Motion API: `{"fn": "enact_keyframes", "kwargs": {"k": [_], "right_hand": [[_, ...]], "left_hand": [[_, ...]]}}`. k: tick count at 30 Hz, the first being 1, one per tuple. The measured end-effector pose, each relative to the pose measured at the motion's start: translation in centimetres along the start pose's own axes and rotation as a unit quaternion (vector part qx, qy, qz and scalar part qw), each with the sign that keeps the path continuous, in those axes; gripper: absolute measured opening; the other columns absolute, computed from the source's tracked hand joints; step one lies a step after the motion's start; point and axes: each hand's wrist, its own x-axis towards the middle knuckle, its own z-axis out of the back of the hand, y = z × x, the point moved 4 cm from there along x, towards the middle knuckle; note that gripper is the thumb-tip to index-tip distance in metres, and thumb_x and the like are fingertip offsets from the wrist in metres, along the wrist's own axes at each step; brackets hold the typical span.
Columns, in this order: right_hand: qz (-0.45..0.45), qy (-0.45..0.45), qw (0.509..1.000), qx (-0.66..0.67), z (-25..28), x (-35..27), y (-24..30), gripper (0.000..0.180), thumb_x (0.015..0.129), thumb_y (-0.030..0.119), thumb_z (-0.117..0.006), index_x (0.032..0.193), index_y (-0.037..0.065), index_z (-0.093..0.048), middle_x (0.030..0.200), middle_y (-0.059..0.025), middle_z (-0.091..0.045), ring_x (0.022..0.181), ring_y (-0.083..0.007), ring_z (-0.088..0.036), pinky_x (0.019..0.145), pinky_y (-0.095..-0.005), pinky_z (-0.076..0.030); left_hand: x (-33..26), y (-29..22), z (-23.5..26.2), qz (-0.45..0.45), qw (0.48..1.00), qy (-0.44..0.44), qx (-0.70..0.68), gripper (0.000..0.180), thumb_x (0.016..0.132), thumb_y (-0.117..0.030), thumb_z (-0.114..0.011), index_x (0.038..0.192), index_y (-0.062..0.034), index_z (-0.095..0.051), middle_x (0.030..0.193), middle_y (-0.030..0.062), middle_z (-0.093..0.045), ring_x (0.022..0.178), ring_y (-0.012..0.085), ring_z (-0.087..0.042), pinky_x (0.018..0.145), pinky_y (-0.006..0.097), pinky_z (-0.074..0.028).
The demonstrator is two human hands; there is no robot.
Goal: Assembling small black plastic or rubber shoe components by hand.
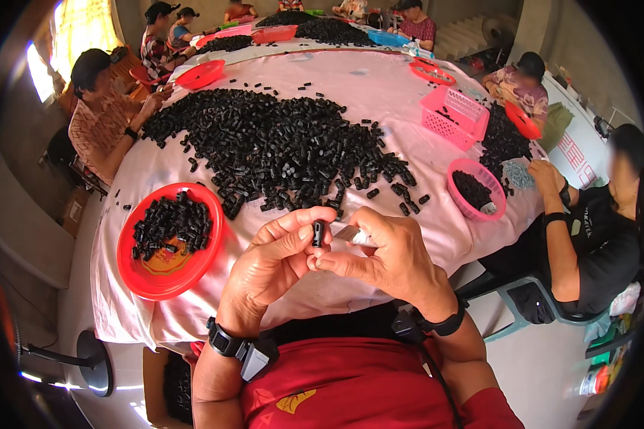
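L grip point(270, 266): blk pc point(318, 234) btwn fingertips point(305, 233)

Informal workshop, seated workers point(96, 132) around a cloth-covered table point(365, 86), heaped black parts point(279, 139), plastic baskets point(445, 129)

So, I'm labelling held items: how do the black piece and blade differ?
The black piece is dark and chunky; the blade is flat and greyish. The black piece stands upright in the left hand; the blade points leftward from the right hand. Both are held.
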Motion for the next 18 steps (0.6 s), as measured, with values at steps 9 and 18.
{"fn": "enact_keyframes", "kwargs": {"k": [9, 18], "right_hand": [[0.011, 0.004, 0.999, -0.052, -0.2, -0.2, -0.4, 0.050, 0.077, 0.053, -0.075, 0.082, 0.006, -0.058, 0.063, -0.0095, -0.062, 0.052, -0.0255, -0.061, 0.046, -0.0355, -0.044], [0.038, -0.019, 0.994, -0.102, 0.1, -0.1, 0.2, 0.050, 0.076, 0.053, -0.075, 0.081, 0.007, -0.057, 0.063, -0.0087, -0.062, 0.054, -0.0240, -0.062, 0.046, -0.0340, -0.044]], "left_hand": [[0.0, 0.6, -1.2, 0.016, 0.999, 0.026, -0.026, 0.032, 0.097, -0.009, -0.055, 0.128, 0.0009, -0.057, 0.111, 0.0081, -0.066, 0.098, 0.0152, -0.064, 0.087, 0.029, -0.053], [-0.1, 0.9, -1.2, 0.011, 1.000, -0.005, -0.006, 0.031, 0.096, -0.008, -0.057, 0.126, 0.0005, -0.059, 0.114, 0.0072, -0.065, 0.097, 0.0138, -0.063, 0.086, 0.029, -0.053]]}}
